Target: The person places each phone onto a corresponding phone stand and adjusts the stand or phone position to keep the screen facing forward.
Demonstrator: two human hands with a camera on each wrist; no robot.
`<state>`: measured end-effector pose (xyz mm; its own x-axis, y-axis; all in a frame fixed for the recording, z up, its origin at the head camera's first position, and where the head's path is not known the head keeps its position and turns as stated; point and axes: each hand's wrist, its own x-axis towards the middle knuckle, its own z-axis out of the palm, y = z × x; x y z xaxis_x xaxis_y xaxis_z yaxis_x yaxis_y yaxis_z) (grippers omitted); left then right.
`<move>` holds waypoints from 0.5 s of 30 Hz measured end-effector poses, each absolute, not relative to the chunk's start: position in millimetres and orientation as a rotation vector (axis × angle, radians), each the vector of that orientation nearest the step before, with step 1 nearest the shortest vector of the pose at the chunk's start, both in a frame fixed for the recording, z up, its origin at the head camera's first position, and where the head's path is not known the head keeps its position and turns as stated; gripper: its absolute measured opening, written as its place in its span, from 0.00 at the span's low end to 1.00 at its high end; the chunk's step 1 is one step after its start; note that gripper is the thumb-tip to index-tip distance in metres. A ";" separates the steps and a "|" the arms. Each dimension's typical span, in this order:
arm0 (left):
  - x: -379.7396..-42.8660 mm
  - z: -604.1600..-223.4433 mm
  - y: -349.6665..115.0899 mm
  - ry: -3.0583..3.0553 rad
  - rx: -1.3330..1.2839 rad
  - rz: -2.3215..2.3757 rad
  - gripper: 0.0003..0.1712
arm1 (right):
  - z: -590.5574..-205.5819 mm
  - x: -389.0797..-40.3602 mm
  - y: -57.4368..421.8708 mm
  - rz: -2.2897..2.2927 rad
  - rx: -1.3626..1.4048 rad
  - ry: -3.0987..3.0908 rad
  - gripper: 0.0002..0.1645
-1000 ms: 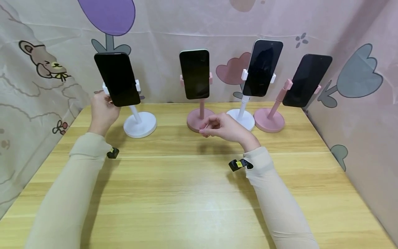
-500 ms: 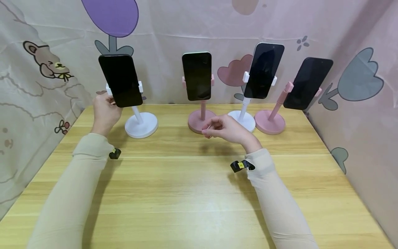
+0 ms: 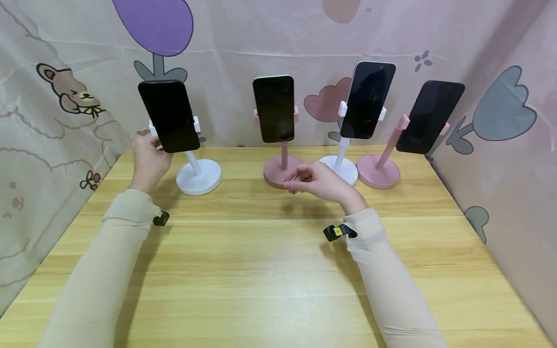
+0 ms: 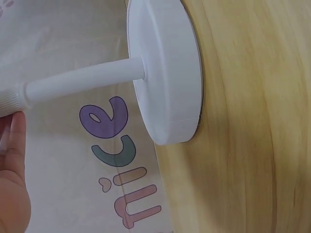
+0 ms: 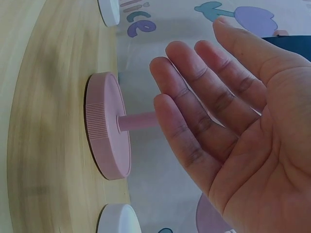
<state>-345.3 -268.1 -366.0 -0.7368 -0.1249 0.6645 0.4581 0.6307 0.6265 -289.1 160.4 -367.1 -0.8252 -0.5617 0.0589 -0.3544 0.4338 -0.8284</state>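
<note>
In the head view my left hand [image 3: 150, 164] is at the far left, partly behind a black phone [image 3: 168, 116] clamped in a white phone stand [image 3: 198, 178]. Its fingers [image 4: 17, 138] grip the ribbed collar [image 4: 9, 101] of that stand, as the left wrist view shows; part of the grip is out of frame. My right hand [image 3: 324, 182] hovers in front of a pink phone stand [image 3: 275, 173], which bears another phone [image 3: 274, 108]. The right wrist view shows its palm [image 5: 262, 155] holding nothing, with fingers loosely bent. The pink base [image 5: 108, 126] stands beyond the fingertips.
To the right, a second white stand [image 3: 342, 154] holds a tilted phone [image 3: 367, 100]. Beside it a second pink stand [image 3: 378, 171] bears a phone [image 3: 431, 117] leaning right. A patterned curtain [image 3: 230, 29] hangs behind the wooden table [image 3: 261, 270].
The head view has shifted slightly, so the scene sits a little lower. Both hands and all the phone stands keep nearly the same places relative to one another.
</note>
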 end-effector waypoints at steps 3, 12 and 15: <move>-341.5 -363.6 -270.0 -2.200 -0.205 -1.081 0.12 | -367.0 -289.7 158.3 -1.339 -0.795 2.456 0.09; -324.3 -362.8 -270.8 -2.570 -0.190 -0.992 0.17 | -367.4 -290.4 163.2 -1.308 -0.776 2.528 0.14; -316.7 -364.1 -267.2 -2.606 -0.230 -0.980 0.19 | -369.1 -288.4 172.1 -1.290 -0.764 2.611 0.17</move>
